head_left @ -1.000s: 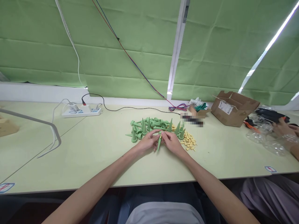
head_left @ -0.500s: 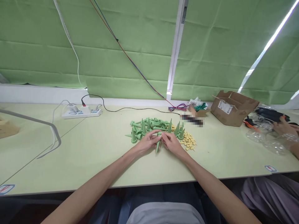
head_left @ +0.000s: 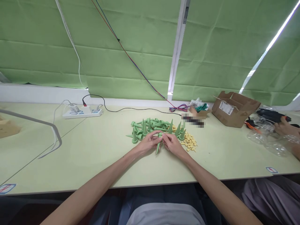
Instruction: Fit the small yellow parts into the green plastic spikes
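Observation:
My left hand (head_left: pixel 149 141) is closed around the wide collar end of a green plastic spike (head_left: pixel 158 147), its pointed end slanting down toward me. From the other side, the thumb and fingers of my right hand (head_left: pixel 172 142) pinch at the same collar. Any small piece between those fingertips is hidden. Just beyond my hands lies a heap of similar green spikes (head_left: pixel 157 122), most on their sides. Several stand upright on their collars, such as one green cone (head_left: pixel 134 137) at the left. Small yellow plastic pieces (head_left: pixel 190 142) are piled beside my right hand.
A white power strip (head_left: pixel 82 112) sits at the back left, its black cable running right. An open cardboard box (head_left: pixel 232 109) stands at the back right. Beyond clear plastic pieces (head_left: pixel 276 147), another person's hand (head_left: pixel 284 128) shows. A grey curved bar (head_left: pixel 56 134) crosses the left side.
Both hands stay in place on the green spike. The whole view has shifted very slightly; nothing has been picked up or let go.

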`<action>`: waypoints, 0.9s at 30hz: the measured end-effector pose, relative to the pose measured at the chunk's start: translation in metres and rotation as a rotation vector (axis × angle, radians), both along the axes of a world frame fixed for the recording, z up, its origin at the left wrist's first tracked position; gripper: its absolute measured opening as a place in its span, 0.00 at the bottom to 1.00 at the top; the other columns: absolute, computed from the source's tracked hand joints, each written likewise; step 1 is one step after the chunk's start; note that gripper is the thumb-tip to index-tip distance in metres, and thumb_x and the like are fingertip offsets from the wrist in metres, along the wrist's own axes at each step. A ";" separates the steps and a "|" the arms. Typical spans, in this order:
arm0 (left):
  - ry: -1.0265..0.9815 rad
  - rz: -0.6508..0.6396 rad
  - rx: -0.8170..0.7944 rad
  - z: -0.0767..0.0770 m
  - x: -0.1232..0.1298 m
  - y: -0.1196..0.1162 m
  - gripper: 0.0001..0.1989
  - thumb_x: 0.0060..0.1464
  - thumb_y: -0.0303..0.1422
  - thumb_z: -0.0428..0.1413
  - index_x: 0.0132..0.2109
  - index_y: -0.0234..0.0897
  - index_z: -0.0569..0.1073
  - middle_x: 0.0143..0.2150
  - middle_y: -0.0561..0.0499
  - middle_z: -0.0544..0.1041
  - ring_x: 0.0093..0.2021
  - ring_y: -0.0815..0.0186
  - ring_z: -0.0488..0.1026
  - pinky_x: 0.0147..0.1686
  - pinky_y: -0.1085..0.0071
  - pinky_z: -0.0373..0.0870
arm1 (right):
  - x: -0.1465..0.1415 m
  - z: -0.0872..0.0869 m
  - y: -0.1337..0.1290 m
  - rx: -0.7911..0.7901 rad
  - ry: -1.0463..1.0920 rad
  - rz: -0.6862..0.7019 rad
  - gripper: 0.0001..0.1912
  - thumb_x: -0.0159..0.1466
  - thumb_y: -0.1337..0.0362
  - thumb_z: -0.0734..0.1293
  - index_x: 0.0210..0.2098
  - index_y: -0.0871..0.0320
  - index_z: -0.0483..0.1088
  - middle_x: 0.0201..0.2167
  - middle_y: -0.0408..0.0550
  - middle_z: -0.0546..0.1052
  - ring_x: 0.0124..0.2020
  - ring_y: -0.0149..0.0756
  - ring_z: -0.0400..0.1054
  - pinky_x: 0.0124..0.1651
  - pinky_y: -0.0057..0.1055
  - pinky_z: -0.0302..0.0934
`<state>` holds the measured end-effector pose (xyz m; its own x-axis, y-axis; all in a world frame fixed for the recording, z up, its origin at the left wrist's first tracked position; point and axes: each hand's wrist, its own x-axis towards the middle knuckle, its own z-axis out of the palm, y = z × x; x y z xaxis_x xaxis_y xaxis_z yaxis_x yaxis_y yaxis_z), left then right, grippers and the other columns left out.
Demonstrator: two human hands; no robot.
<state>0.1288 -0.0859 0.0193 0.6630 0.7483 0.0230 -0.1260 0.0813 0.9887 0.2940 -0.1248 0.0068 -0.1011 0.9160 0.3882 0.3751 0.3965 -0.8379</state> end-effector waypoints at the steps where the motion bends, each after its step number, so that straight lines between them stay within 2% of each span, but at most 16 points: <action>1: 0.012 0.008 0.020 0.001 0.000 0.000 0.32 0.49 0.42 0.64 0.57 0.35 0.66 0.29 0.52 0.71 0.25 0.72 0.67 0.25 0.74 0.63 | 0.000 0.000 0.000 0.002 -0.005 -0.005 0.23 0.69 0.50 0.54 0.23 0.56 0.59 0.14 0.39 0.60 0.19 0.30 0.56 0.25 0.26 0.50; 4: 0.086 0.047 0.122 0.008 0.000 -0.001 0.31 0.50 0.45 0.63 0.56 0.35 0.66 0.27 0.53 0.71 0.22 0.72 0.67 0.23 0.73 0.63 | -0.001 0.002 0.000 0.022 -0.041 -0.043 0.24 0.69 0.51 0.54 0.22 0.56 0.59 0.16 0.39 0.61 0.20 0.31 0.57 0.26 0.27 0.51; 10: 0.376 0.146 0.346 0.016 -0.002 -0.004 0.29 0.54 0.48 0.56 0.56 0.33 0.65 0.23 0.57 0.68 0.17 0.68 0.67 0.21 0.71 0.63 | -0.002 0.006 0.000 0.081 -0.154 -0.197 0.23 0.69 0.52 0.54 0.21 0.57 0.60 0.19 0.40 0.63 0.22 0.30 0.57 0.28 0.27 0.49; 16: 0.632 0.337 0.740 0.007 -0.002 -0.003 0.19 0.56 0.40 0.54 0.51 0.36 0.73 0.23 0.54 0.70 0.25 0.66 0.69 0.27 0.71 0.61 | -0.002 0.006 -0.002 0.110 -0.197 -0.241 0.23 0.70 0.53 0.54 0.21 0.56 0.56 0.18 0.39 0.61 0.22 0.30 0.55 0.28 0.28 0.47; 27: 0.780 0.355 0.790 0.003 0.000 -0.005 0.21 0.57 0.40 0.52 0.55 0.36 0.72 0.24 0.51 0.73 0.28 0.60 0.71 0.28 0.70 0.59 | -0.002 0.003 -0.001 0.103 -0.241 -0.208 0.22 0.69 0.54 0.55 0.21 0.56 0.54 0.18 0.39 0.60 0.21 0.31 0.53 0.28 0.28 0.47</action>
<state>0.1285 -0.0904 0.0224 0.4592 0.8542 0.2439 0.6465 -0.5097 0.5677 0.2919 -0.1262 0.0099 -0.0167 0.8837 0.4677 0.6393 0.3691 -0.6746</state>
